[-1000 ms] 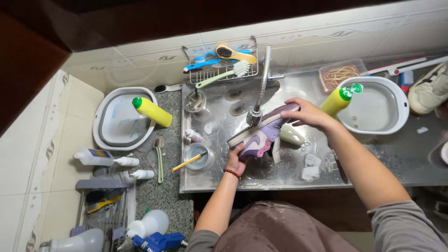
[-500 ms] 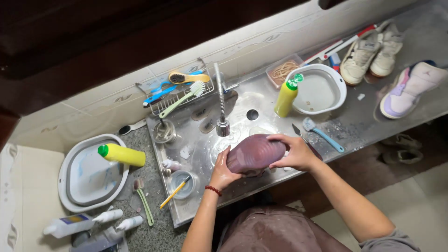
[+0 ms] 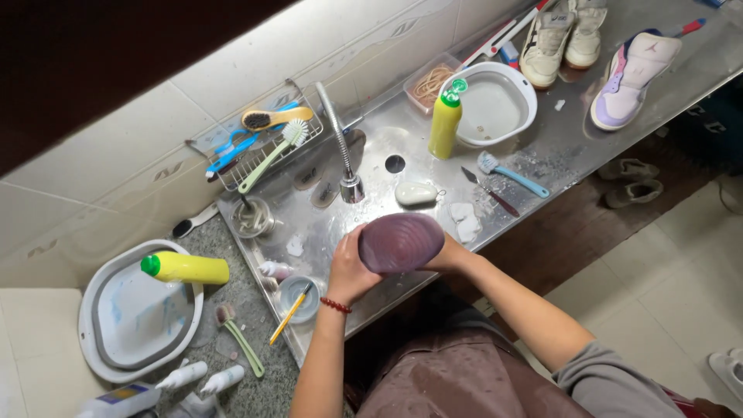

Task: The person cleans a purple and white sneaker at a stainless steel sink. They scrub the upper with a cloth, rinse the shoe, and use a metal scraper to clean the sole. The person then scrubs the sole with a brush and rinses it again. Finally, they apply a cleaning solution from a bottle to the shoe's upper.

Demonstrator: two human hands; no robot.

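Purple shoe (image 3: 400,242), ridged sole up, gripped by both hands, left hand (image 3: 348,267), right hand (image 3: 445,254)

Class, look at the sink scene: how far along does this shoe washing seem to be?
Seemingly done: a matching purple and white shoe and a cream pair stand on the wet steel counter. In hand: the left hand and right hand hold a purple shoe, sole up, below the faucet. Left: probably finishing this shoe; how clean it is cannot be judged.
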